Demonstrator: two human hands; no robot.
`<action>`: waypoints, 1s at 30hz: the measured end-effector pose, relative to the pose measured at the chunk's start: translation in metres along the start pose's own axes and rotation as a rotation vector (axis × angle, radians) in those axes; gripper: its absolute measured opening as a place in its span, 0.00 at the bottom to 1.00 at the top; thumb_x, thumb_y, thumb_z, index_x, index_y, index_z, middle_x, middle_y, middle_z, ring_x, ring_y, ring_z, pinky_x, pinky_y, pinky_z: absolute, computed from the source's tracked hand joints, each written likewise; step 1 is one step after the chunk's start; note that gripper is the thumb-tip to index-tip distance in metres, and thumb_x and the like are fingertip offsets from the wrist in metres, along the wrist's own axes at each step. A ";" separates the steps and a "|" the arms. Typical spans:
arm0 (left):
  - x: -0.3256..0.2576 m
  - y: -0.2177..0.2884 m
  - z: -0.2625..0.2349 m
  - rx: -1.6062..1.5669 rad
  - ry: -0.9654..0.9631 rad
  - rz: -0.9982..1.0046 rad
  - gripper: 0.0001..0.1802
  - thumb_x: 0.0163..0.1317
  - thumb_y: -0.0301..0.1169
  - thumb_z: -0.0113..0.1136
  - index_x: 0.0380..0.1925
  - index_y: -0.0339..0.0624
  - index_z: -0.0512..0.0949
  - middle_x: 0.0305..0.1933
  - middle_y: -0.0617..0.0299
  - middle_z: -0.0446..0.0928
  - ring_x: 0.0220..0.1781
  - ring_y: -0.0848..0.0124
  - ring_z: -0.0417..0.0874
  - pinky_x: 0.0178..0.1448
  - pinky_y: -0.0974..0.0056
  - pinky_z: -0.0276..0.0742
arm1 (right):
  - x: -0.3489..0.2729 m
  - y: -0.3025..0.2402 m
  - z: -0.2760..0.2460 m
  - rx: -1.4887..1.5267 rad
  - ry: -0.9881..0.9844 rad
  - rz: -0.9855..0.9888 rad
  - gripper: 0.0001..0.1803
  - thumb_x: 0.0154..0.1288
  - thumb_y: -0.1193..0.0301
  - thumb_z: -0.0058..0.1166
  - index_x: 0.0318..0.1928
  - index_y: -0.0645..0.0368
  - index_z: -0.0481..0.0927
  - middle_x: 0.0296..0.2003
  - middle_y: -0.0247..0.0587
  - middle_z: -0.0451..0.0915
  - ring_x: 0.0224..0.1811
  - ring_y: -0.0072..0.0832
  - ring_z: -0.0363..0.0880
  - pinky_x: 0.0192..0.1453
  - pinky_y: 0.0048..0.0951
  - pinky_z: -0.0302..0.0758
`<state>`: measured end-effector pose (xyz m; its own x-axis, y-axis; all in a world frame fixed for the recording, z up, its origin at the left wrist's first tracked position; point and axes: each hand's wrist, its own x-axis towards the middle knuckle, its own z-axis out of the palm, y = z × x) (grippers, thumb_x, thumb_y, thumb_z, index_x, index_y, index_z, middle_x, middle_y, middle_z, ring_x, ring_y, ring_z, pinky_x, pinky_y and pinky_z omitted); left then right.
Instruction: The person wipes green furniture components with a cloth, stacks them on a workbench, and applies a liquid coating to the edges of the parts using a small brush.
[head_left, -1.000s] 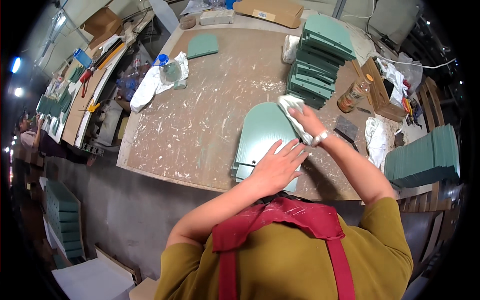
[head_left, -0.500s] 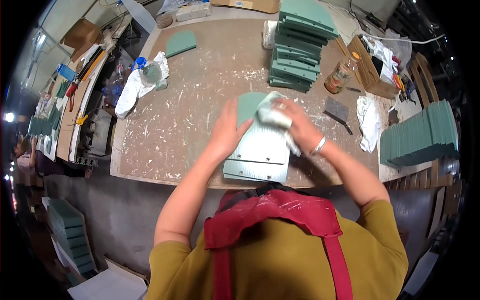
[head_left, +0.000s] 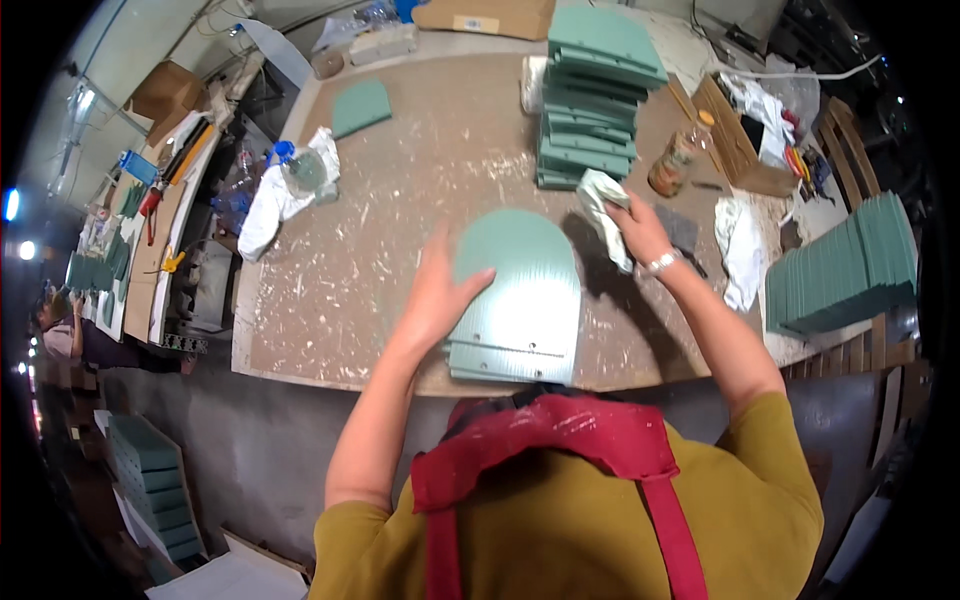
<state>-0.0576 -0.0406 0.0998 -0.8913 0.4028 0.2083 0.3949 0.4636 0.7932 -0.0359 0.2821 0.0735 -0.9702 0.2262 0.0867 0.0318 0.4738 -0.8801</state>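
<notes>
In front of me lies a pale green panel (head_left: pixel 520 290) with a rounded far end and small holes along its near edge. At least one more panel shows beneath that edge. My left hand (head_left: pixel 438 290) rests at the panel's left side, its thumb stretched over the top face and its fingers extended, slightly blurred. My right hand (head_left: pixel 640 230) is closed on a crumpled white cloth (head_left: pixel 603 212), held to the right of the panel and apart from it. Behind the cloth stands an uneven stack of green panels (head_left: pixel 590 125).
Right of the stack are a bottle with an orange cap (head_left: pixel 678 160), a dark flat block (head_left: pixel 678 228), a white rag (head_left: pixel 738 250) and a wooden box (head_left: pixel 735 140). More panels (head_left: pixel 840 265) stand in a row. At left, a blue-capped bottle (head_left: pixel 305 172) sits on a rag.
My right hand has lifted the cloth off the panel and carried it to the right. The left hand remains at the panel's left side. The whole view has shifted slightly.
</notes>
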 end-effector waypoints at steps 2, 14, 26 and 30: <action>-0.018 0.011 -0.016 0.051 -0.106 -0.280 0.34 0.55 0.40 0.68 0.56 0.30 0.68 0.59 0.38 0.67 0.60 0.49 0.71 0.62 0.53 0.68 | -0.005 -0.007 -0.014 0.117 0.070 -0.092 0.20 0.68 0.67 0.53 0.56 0.65 0.72 0.49 0.43 0.79 0.52 0.26 0.76 0.58 0.27 0.70; -0.039 0.048 -0.019 0.120 0.190 0.262 0.22 0.63 0.24 0.57 0.58 0.36 0.70 0.54 0.60 0.76 0.56 0.68 0.75 0.58 0.65 0.72 | -0.038 -0.201 0.043 -0.532 -0.153 -1.186 0.24 0.54 0.63 0.57 0.53 0.50 0.74 0.49 0.39 0.77 0.55 0.36 0.75 0.62 0.42 0.67; -0.020 0.065 -0.010 -0.311 0.118 0.008 0.16 0.67 0.29 0.54 0.52 0.33 0.71 0.47 0.59 0.76 0.50 0.71 0.75 0.54 0.67 0.72 | -0.025 -0.102 0.010 0.908 0.057 0.104 0.19 0.66 0.71 0.58 0.56 0.63 0.73 0.49 0.37 0.79 0.50 0.22 0.77 0.55 0.26 0.74; 0.028 0.108 -0.034 -0.129 0.067 0.081 0.16 0.69 0.35 0.54 0.49 0.34 0.71 0.36 0.57 0.79 0.41 0.70 0.79 0.44 0.64 0.75 | -0.017 -0.154 -0.005 0.524 0.089 -0.550 0.18 0.64 0.80 0.57 0.54 0.58 0.74 0.46 0.29 0.79 0.48 0.17 0.75 0.52 0.21 0.73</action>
<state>-0.0477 -0.0060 0.2101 -0.8722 0.3795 0.3087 0.4379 0.3243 0.8385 -0.0233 0.2099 0.2100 -0.7898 0.1525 0.5941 -0.5898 0.0771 -0.8038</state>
